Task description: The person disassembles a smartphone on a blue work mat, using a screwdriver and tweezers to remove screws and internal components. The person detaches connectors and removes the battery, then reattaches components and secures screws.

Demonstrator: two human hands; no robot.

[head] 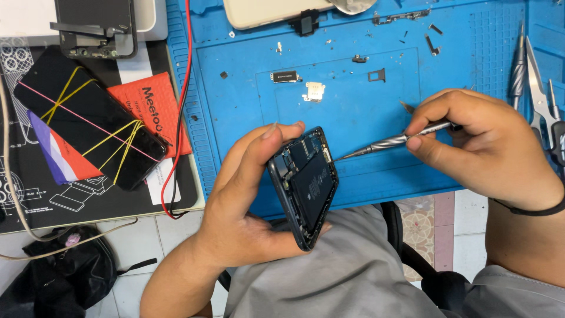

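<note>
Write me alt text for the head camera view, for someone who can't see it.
The left hand holds an opened dark phone tilted on edge, while the right hand points a slim metal screwdriver at its upper inner edge. Behind them, a blue repair mat carries small loose parts.

Opened black phone (306, 185) tilted on edge, silver screwdriver (391, 141) touching.

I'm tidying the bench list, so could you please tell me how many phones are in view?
4: an opened phone in the left hand; a rubber-banded phone at left; a dark phone top left; a pale phone at the top edge. Others may lie outside view.
</note>
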